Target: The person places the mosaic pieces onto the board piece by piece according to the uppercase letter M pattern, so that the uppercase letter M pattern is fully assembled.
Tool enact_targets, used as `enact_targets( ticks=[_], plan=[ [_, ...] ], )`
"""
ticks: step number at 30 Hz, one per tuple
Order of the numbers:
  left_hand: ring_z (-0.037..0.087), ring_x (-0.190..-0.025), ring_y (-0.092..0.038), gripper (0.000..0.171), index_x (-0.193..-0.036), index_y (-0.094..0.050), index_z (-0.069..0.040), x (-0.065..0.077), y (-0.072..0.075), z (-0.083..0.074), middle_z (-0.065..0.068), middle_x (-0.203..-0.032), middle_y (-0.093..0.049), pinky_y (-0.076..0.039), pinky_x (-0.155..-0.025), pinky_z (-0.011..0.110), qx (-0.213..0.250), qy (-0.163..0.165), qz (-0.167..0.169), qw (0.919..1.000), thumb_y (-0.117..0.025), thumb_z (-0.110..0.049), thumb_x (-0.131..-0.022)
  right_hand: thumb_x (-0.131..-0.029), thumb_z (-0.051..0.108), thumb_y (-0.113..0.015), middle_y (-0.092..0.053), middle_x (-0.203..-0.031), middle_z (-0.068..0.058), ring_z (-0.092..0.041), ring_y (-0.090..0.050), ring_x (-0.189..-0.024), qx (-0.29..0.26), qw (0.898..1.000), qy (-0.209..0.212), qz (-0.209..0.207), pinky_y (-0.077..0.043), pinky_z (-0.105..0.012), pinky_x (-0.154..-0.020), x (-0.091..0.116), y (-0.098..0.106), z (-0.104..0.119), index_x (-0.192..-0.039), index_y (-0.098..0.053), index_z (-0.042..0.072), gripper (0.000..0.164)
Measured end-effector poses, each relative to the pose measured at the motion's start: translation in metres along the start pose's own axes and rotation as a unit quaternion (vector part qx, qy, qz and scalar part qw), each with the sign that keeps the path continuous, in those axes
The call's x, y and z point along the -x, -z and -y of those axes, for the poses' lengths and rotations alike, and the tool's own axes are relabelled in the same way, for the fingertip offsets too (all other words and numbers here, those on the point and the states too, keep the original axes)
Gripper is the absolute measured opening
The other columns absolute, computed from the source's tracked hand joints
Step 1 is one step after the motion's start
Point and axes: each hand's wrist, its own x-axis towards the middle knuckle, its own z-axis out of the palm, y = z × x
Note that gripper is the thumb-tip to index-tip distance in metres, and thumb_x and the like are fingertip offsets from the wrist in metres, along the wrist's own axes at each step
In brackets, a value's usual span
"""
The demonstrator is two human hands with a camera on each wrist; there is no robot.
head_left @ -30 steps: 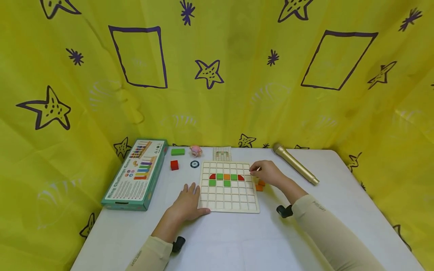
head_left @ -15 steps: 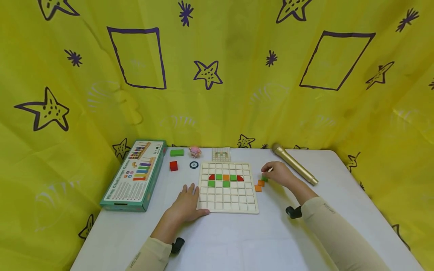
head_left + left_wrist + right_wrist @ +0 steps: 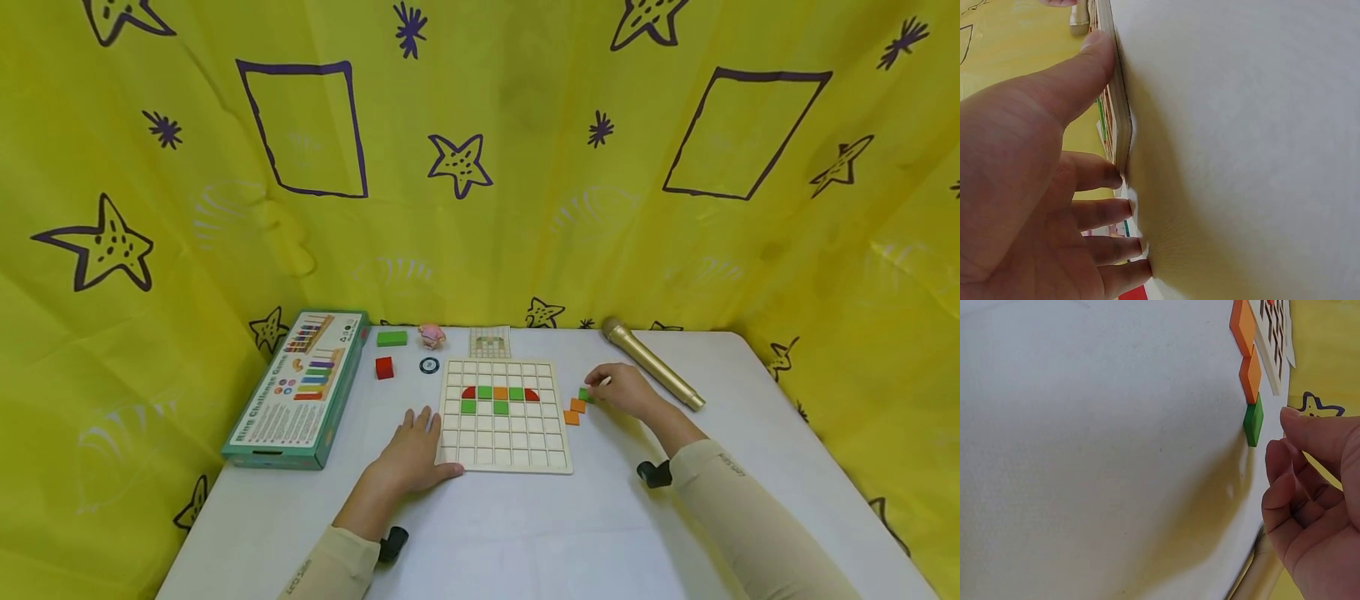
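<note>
My left hand lies with spread fingers at the left side of a wooden grid board, its thumb on the near left corner. The left wrist view shows that thumb on the board's edge and the fingertips down by the white tabletop. On the board, red rounded pieces and green and orange square tiles form two rows. Beyond its right edge, a loose green tile and two orange tiles lie in a line. My right hand hovers beside the green tile, fingers loosely curled, thumb apart from them, nothing between.
A game box lies at the left. Behind the board are a pattern card, a pink figurine, a round token, a green block and a red cube. A gold microphone lies back right.
My right hand has moved right, from the board's right edge to beside the loose green tile, which has come into view. My left hand stays in place.
</note>
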Motion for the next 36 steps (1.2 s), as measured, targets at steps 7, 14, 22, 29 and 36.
enact_targets(
  ticks=[7, 14, 22, 29, 36],
  plan=[
    [0.053, -0.144, -0.023, 0.098, -0.150, -0.038, 0.009, 0.000, -0.001, 0.001, 0.028, -0.157, -0.031, -0.029, -0.115, 0.057, -0.001, -0.004, -0.004, 1.0000, -0.074, -0.056, -0.085, -0.091, 0.014, -0.073, -0.069, -0.106, -0.012, -0.024, -0.058, -0.090, 0.021, 1.000, -0.002, 0.008, -0.049, -0.037, -0.076, 0.000, -0.003, -0.005, -0.109, -0.072, 0.001, 0.023],
    [0.053, -0.145, -0.023, 0.098, -0.150, -0.038, 0.008, -0.002, -0.002, 0.002, 0.028, -0.158, -0.030, -0.028, -0.116, 0.057, -0.008, -0.004, -0.002, 1.0000, -0.073, -0.057, -0.086, -0.090, 0.011, -0.074, -0.068, -0.104, -0.013, -0.025, -0.059, -0.091, 0.020, 1.000, -0.001, 0.020, -0.050, -0.040, -0.080, 0.001, -0.007, -0.006, -0.110, -0.072, -0.002, 0.024],
    [0.052, -0.145, -0.023, 0.099, -0.150, -0.037, 0.009, -0.004, -0.003, 0.002, 0.028, -0.158, -0.030, -0.029, -0.115, 0.057, -0.014, -0.003, -0.005, 0.9999, -0.073, -0.057, -0.086, -0.089, 0.009, -0.075, -0.067, -0.100, -0.012, -0.026, -0.059, -0.089, 0.025, 0.999, 0.002, 0.024, -0.050, -0.040, -0.079, -0.002, -0.008, -0.007, -0.112, -0.071, -0.003, 0.026],
    [0.052, -0.145, -0.023, 0.099, -0.150, -0.037, 0.009, -0.003, -0.002, 0.001, 0.028, -0.158, -0.030, -0.028, -0.115, 0.057, -0.012, 0.001, -0.003, 0.9999, -0.074, -0.056, -0.085, -0.089, 0.008, -0.075, -0.064, -0.097, -0.008, -0.024, -0.057, -0.087, 0.020, 0.999, -0.002, 0.026, -0.049, -0.038, -0.077, -0.004, -0.009, -0.007, -0.108, -0.067, 0.002, 0.022],
    [0.052, -0.145, -0.022, 0.099, -0.150, -0.037, 0.009, -0.002, -0.002, 0.001, 0.028, -0.158, -0.030, -0.029, -0.115, 0.057, -0.011, 0.001, 0.000, 0.9999, -0.074, -0.056, -0.085, -0.092, 0.007, -0.072, -0.065, -0.098, -0.009, -0.026, -0.058, -0.091, 0.014, 1.000, 0.001, 0.015, -0.049, -0.042, -0.082, -0.002, -0.013, -0.008, -0.107, -0.068, 0.002, 0.016]
  ],
)
